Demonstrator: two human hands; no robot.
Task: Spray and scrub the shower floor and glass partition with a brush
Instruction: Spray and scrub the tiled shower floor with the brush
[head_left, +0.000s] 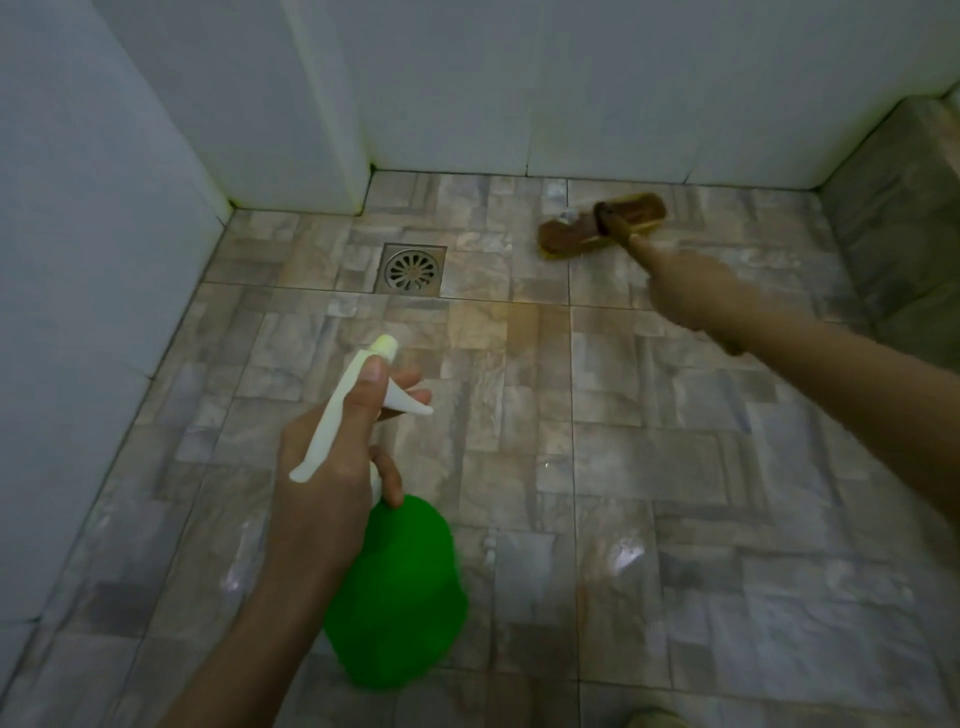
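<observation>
Blurred right hand (685, 291) apparently grips brush (602, 223); left hand (332, 467) grips bottle (400, 597).

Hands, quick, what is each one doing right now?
Left hand: closed round the neck of the green spray bottle.
Right hand: closed round the handle of the scrub brush, whose head is on the floor.

A single wide-angle camera rides on the person's head, looking forward and steeply down along both outstretched arms. The left hand (332, 467) sits close under the lens and the right hand (691, 291) lies farther out. Beyond the hands, the tiled floor (675, 467) runs to the white walls (519, 93).
</observation>
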